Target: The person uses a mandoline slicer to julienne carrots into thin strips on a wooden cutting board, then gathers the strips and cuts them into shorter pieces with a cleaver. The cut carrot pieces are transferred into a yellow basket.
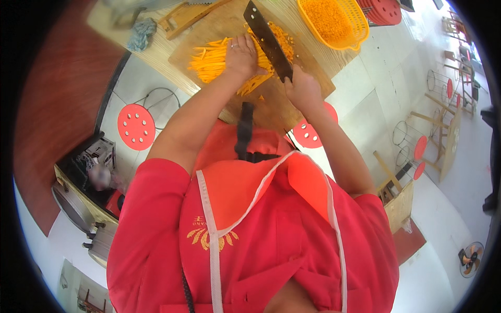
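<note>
A wooden cutting board (231,19) lies on a wooden table in front of me. My left hand (242,56) rests flat on a heap of orange vegetable strips (207,62), its fingers pointing away from me. In my right hand (303,88) is the handle end of a cleaver (268,41) with a long dark blade. The blade stands just right of my left hand, between the strips and a pile of finely chopped orange bits (285,41). Whether its edge touches the board cannot be told.
A yellow plastic basket (357,27) of orange diced pieces stands at the upper right. Beyond the board's upper left lie a wooden-framed grater (184,19) and a blue-grey cloth (141,35). Red stools (136,127) stand on the tiled floor below the table.
</note>
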`<control>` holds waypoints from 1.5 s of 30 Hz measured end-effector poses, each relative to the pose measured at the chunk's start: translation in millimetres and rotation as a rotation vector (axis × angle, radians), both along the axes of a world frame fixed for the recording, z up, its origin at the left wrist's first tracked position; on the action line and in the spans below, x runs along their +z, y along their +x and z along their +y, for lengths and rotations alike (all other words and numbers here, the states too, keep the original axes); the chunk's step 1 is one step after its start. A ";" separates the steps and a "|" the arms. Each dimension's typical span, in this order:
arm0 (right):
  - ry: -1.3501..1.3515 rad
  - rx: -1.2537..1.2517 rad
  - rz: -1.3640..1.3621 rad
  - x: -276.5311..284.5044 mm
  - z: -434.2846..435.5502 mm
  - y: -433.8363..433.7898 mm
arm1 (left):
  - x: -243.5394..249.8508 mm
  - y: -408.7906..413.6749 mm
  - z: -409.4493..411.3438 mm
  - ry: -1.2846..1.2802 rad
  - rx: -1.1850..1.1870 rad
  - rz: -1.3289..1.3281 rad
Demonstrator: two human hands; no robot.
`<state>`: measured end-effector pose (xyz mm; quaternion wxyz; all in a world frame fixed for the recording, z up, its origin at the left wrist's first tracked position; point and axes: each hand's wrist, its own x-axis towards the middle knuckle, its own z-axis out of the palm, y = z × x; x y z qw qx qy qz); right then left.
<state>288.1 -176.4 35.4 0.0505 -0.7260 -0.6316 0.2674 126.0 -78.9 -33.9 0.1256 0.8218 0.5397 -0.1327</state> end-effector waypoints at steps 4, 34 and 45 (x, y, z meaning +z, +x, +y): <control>-0.096 0.022 0.008 44.1 -2.9 5.5 | -1.1 -1.8 0.5 0.013 -0.025 0.013; -0.195 -0.006 -0.002 45.4 -9.5 -2.5 | -2.3 -7.9 2.9 0.005 -0.026 -0.055; -0.205 0.053 -0.052 11.6 2.4 -14.8 | 3.6 -4.1 3.9 -0.008 -0.015 -0.053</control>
